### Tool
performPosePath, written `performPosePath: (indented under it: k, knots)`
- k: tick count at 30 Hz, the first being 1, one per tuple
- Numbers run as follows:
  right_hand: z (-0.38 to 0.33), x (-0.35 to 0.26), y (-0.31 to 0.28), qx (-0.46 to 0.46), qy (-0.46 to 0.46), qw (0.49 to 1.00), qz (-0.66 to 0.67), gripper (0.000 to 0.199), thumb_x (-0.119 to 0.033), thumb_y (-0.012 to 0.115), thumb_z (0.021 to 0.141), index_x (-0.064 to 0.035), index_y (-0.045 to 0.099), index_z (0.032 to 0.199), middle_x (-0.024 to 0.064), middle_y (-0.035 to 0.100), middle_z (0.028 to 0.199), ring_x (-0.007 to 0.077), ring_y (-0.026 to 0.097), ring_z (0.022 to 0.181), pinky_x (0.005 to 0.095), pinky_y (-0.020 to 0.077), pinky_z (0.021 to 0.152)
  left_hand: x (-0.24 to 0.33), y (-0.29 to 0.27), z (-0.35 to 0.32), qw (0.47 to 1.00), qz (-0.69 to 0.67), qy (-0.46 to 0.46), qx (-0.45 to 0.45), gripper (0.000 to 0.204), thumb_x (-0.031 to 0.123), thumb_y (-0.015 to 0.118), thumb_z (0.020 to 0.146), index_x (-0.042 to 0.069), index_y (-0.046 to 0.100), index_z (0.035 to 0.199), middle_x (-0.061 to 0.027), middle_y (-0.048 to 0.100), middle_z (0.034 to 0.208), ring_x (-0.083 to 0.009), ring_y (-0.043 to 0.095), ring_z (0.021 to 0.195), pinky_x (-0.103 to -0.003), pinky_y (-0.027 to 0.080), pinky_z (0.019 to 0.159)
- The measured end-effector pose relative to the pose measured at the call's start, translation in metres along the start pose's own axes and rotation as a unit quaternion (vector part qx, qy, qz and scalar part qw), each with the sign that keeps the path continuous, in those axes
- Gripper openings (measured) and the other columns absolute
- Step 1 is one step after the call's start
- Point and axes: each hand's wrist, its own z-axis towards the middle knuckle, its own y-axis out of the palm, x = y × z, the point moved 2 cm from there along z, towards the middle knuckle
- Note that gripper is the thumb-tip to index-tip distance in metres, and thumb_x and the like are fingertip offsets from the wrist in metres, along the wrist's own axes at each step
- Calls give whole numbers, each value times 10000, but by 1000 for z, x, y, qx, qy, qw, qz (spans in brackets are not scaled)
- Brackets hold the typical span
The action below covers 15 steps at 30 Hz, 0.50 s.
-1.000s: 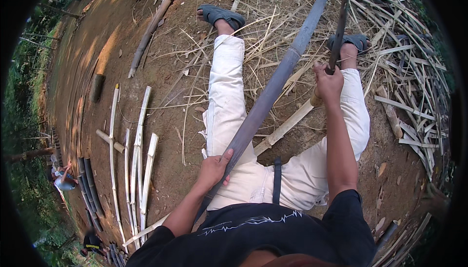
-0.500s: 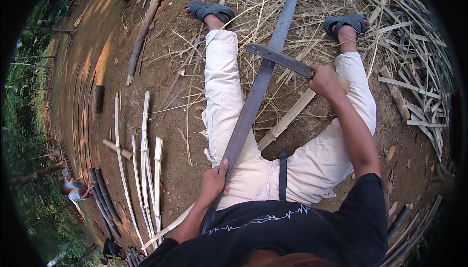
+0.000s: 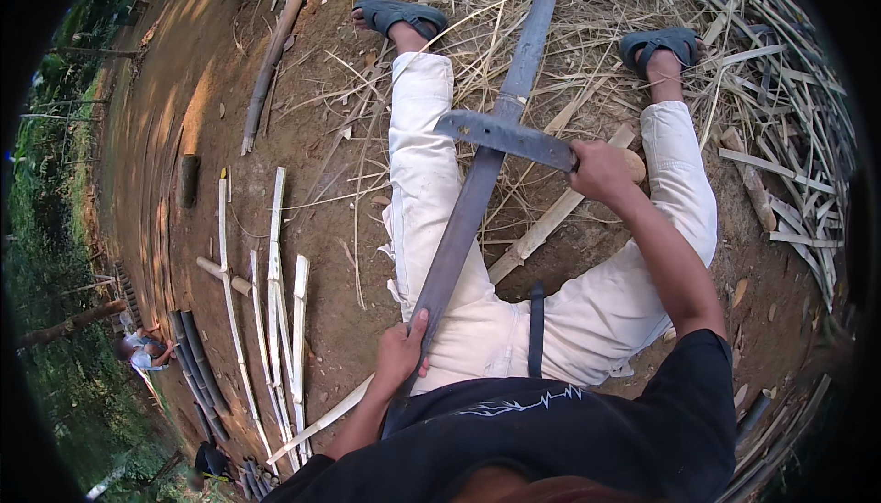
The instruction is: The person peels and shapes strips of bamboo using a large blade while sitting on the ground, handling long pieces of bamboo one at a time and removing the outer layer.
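A long dark bamboo pole point(image 3: 463, 228) slants from beside my waist, over my inner left thigh, to the far edge of view. My left hand point(image 3: 402, 353) is closed around its near part, thumb along the top. In my right hand point(image 3: 601, 171) is a machete point(image 3: 509, 139), gripped by its handle, whose pale round wooden end shows past my fist. The broad grey blade lies crosswise over the pole near a joint, its tip pointing left. Whether the edge bites into the bamboo cannot be made out.
Shaved bamboo strips point(image 3: 798, 154) are heaped at the right, with more littering the ground ahead. A pale bamboo length point(image 3: 551, 232) lies between my legs. Several split white bamboo pieces point(image 3: 275, 301) and dark poles point(image 3: 200, 365) lie left. A person point(image 3: 147, 352) is at the far left.
The machete and my right hand have come nearer to me and slightly left along the pole. My left hand keeps its hold on the bamboo.
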Motion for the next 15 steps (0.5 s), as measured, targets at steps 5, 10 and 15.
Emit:
performPosePath:
  k: [5, 10, 15]
  knots:
    - [22, 18, 1, -31, 23, 999, -2, 221, -158, 634, 731, -44, 678, 916, 191, 705, 814, 389, 695, 797, 480, 563, 746, -7, 5, 0, 997, 32, 56, 47, 672, 593, 525, 980, -34, 648, 772, -83, 575, 483, -151, 582, 395, -310, 471, 428]
    - [29, 12, -20, -26, 98, 995, 6, 215, -163, 632, 743, -57, 713, 911, 215, 709, 845, 387, 699, 835, 483, 556, 788, 13, 4, -7, 995, 47, 51, 72, 639, 579, 551, 974, -18, 667, 776, -65, 557, 463, -138, 576, 392, -303, 464, 426]
    - [15, 10, -17, -62, 74, 995, -25, 241, -215, 629, 800, -45, 732, 936, 228, 713, 884, 393, 698, 864, 484, 555, 813, 14, -1, -12, 994, 48, 56, 83, 629, 584, 554, 969, -2, 689, 788, -58, 558, 463, -137, 588, 411, -312, 475, 451]
